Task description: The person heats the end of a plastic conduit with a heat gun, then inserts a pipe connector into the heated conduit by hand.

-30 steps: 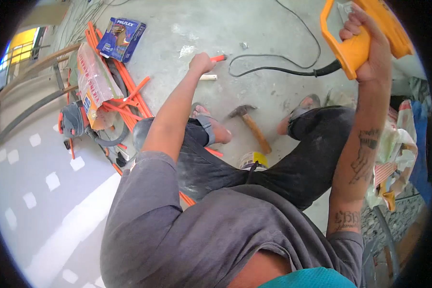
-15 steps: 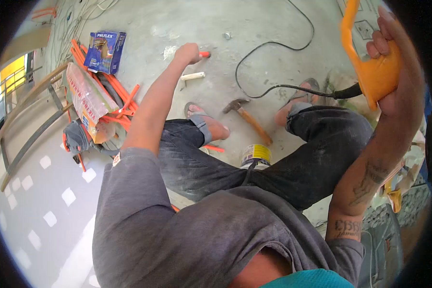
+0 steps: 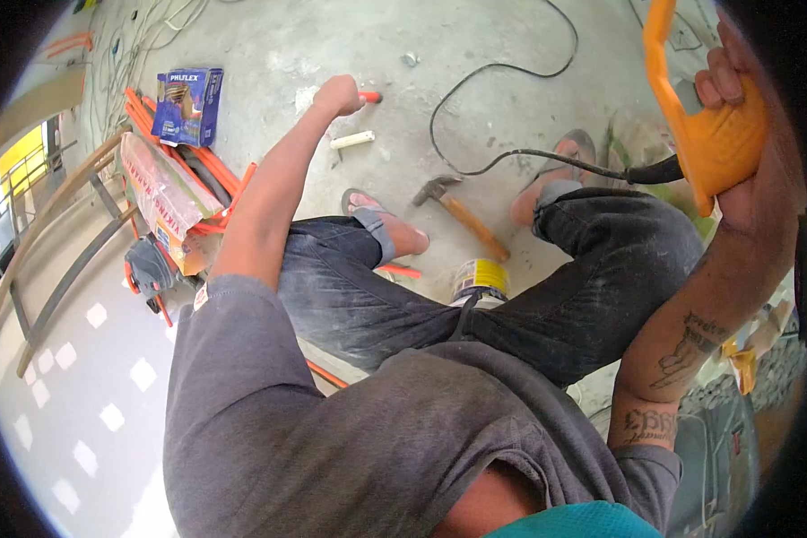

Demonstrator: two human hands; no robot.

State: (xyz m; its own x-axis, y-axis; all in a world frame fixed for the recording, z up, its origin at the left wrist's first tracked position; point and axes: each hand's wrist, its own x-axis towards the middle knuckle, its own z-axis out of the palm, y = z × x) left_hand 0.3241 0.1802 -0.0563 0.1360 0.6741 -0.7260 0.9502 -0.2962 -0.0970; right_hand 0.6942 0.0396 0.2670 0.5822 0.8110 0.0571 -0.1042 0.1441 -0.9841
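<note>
My left hand (image 3: 337,96) is closed in a fist over the floor, and a short orange tube with a dark end (image 3: 370,97) sticks out of it. The fingers are mostly hidden by the back of the hand. At the right edge, my right hand (image 3: 724,81) grips an orange corded power tool (image 3: 724,143) with a curved handle; its working end is not in view. Below the left hand lies a small white strip (image 3: 352,140). Between my feet a claw hammer with a wooden handle (image 3: 472,226) rests on the floor.
The tool's black cable (image 3: 480,76) loops across the concrete floor. To the left are a blue PHILFLEX box (image 3: 188,106), orange pipes (image 3: 213,175), a paper sack (image 3: 166,184), a grey-and-red tool (image 3: 150,266) and a wooden frame (image 3: 58,260). A labelled bucket (image 3: 481,276) stands between my legs.
The view has shifted slightly. My left hand, with the orange tube, appears a little further left; my right hand still grips the power tool. The hammer stays on the floor.
</note>
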